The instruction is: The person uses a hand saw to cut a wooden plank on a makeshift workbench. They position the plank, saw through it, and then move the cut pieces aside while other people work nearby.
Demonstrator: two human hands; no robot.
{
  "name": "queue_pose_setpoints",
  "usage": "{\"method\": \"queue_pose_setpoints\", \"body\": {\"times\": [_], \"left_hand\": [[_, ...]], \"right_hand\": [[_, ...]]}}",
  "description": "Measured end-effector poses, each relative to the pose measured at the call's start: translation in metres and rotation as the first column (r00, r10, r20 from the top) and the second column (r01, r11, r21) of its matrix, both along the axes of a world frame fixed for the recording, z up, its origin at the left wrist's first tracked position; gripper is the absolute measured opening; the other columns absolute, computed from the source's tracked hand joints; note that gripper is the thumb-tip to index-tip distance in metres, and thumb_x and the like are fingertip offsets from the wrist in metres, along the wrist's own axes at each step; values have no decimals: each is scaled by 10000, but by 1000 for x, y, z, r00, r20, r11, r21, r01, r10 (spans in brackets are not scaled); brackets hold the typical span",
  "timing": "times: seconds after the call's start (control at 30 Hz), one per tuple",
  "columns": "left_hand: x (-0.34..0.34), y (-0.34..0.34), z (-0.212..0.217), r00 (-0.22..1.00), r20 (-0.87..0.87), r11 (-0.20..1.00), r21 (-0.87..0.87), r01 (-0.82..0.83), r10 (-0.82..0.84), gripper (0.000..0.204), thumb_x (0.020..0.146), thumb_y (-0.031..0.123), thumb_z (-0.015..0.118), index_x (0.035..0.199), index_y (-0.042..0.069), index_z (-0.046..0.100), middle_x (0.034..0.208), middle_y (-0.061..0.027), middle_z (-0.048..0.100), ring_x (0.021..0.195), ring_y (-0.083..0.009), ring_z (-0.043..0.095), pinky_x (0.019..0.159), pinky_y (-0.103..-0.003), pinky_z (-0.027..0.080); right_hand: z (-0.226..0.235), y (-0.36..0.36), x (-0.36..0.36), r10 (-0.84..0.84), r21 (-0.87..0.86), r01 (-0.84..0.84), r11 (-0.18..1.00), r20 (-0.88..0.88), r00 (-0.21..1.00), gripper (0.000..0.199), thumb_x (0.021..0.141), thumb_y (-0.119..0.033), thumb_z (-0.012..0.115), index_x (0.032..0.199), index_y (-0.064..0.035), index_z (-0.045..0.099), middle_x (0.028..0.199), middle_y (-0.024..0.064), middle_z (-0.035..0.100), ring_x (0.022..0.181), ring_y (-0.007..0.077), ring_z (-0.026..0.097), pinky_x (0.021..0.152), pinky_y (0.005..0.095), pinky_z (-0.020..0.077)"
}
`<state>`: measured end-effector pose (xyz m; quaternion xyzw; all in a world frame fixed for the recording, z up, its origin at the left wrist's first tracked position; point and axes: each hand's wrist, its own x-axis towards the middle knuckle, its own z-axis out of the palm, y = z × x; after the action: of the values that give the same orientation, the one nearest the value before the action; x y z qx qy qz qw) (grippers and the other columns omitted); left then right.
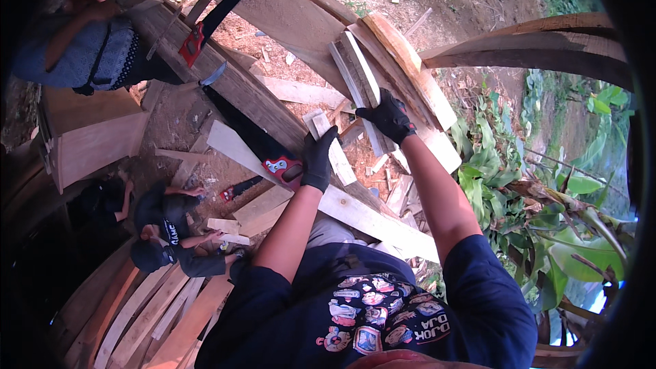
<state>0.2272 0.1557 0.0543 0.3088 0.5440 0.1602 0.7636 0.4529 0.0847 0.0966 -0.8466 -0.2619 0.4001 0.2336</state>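
Observation:
Both my hands wear black gloves. My left hand is closed around a short pale wooden block, held over a long wooden beam. Further right, my right hand is closed on a longer, narrow wooden piece, which tilts up and left beside curved planks. Just left of my left hand lies a handsaw with a red and white handle and a dark blade. A second handsaw with a red handle rests farther up the beam.
At the left a person stands by the beam's far end. Lower left, another person sits near wood offcuts and a small red-handled saw. Curved boards lie below them. Leafy plants grow at the right; wood scraps litter the ground.

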Motion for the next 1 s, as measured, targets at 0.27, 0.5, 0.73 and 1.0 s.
{"method": "queue_pose_setpoints", "body": {"times": [0.27,0.5,0.73,1.0], "left_hand": [[-25,-38,34,948,170,962,4,273,-269,293,973,273,778,1144,60,672,987,-38,695,886,-134,681,790,-325,549],[-34,-115,93,856,473,874,-302,381,-210,422,1027,295,732,1386,100,623,1241,-6,705,1134,-142,681,959,-338,548],[-36,-168,103,752,659,939,-245,241,-21,468,1114,336,569,1510,89,531,1405,-18,658,1284,-129,624,1104,-332,497],[-84,-176,117,693,721,981,-156,114,34,612,1067,440,635,1538,76,489,1416,-55,639,1287,-188,625,1101,-392,502]], "right_hand": [[93,-131,-90,-248,153,343,927,-437,865,566,884,-223,841,1365,-2,640,1189,118,749,1047,201,693,959,360,530],[127,-217,-137,-361,212,500,840,-470,806,515,881,-79,807,1362,4,643,1174,92,735,1035,173,679,937,337,537],[174,-231,-153,-317,257,469,845,-464,827,524,915,-69,776,1398,-12,580,1194,86,733,1032,199,695,939,353,544],[194,-230,-184,-158,276,512,813,-742,651,538,917,-35,744,1422,25,567,1236,130,715,1062,229,712,942,362,562]]}}
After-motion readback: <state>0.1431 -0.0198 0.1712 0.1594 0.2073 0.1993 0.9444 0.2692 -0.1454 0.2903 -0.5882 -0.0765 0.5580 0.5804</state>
